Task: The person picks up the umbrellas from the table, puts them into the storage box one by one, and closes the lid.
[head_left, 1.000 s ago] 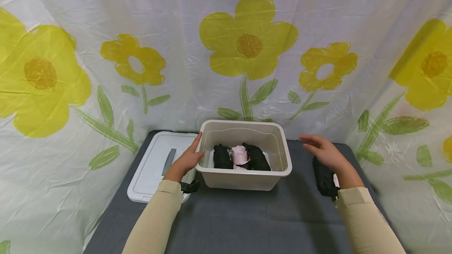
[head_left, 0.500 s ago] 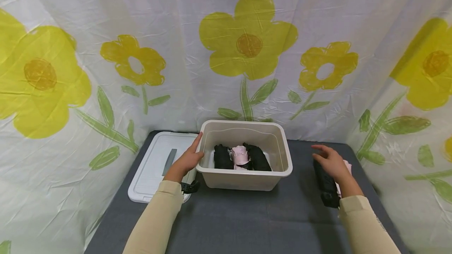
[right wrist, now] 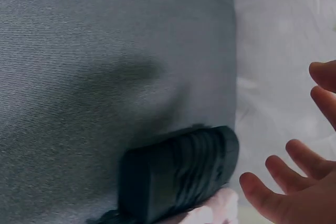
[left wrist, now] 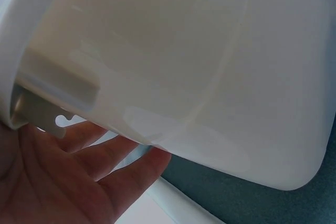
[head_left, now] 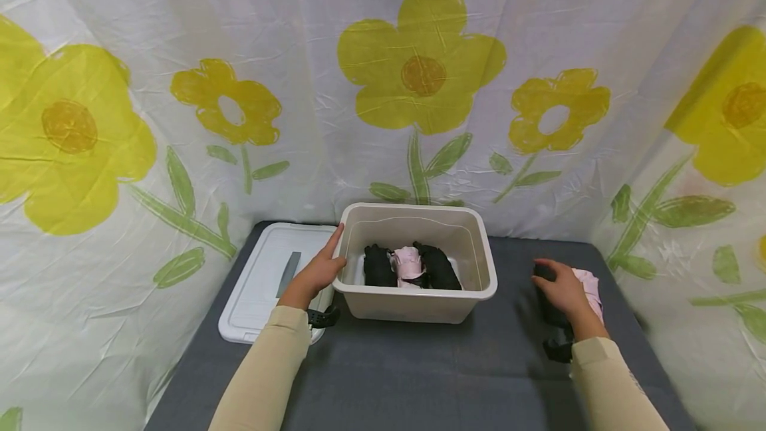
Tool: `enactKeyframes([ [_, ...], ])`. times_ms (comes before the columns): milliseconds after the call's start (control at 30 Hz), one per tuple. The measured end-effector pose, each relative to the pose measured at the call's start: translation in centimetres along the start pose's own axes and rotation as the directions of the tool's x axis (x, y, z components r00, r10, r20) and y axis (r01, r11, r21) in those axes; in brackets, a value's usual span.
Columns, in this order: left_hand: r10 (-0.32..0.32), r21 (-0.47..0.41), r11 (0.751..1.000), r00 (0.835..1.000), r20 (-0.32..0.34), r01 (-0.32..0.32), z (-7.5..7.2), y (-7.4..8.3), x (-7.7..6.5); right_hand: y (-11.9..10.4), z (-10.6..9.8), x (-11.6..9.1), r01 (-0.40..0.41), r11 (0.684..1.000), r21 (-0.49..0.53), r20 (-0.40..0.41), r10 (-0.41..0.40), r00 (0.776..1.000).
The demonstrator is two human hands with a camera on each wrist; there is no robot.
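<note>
My left hand [head_left: 317, 275] rests against the left side of a beige plastic bin [head_left: 413, 304], fingers extended along its outer wall [left wrist: 199, 93] under the rim. Inside the bin lie two black bundles [head_left: 439, 268] with a pink bundle [head_left: 407, 263] between them. My right hand [head_left: 562, 288] hovers over a black bundle [head_left: 550, 311] right of the bin, fingers spread and holding nothing. In the right wrist view that black bundle [right wrist: 178, 174] has ridged folds. A pink bundle [head_left: 589, 288] lies beside it, partly hidden by the hand.
A white lid [head_left: 257, 291] with a grey strip lies flat left of the bin, partly behind my left forearm. Dark grey cloth covers the table [head_left: 419, 378]. A white curtain [head_left: 311, 171] printed with yellow flowers hangs close behind and at both sides.
My right hand has moved slightly right and toward me, lowering over the black bundle. More of the pink bundle beside it shows. My left hand and the bin stay put.
</note>
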State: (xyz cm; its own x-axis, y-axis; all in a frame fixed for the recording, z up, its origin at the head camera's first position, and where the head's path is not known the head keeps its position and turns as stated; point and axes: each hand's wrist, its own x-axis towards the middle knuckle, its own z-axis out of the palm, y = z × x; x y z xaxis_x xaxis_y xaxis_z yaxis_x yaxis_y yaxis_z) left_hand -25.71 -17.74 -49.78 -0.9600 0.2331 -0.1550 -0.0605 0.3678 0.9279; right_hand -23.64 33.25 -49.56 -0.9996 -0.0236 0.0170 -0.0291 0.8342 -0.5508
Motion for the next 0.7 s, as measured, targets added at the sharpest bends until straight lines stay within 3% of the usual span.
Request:
enactKeyframes([
  [333,-0.009,0.024,1.0,1.0,-0.009,0.009,0.0,0.2,0.0,1.9,1.2,0.2,-0.048,0.999,0.017,-0.027,0.048,0.998],
  [700,-0.014,0.009,1.0,1.0,0.024,0.014,-0.1,3.3,-2.0,2.9,1.5,0.3,-0.111,0.994,-0.014,0.028,0.112,0.993],
])
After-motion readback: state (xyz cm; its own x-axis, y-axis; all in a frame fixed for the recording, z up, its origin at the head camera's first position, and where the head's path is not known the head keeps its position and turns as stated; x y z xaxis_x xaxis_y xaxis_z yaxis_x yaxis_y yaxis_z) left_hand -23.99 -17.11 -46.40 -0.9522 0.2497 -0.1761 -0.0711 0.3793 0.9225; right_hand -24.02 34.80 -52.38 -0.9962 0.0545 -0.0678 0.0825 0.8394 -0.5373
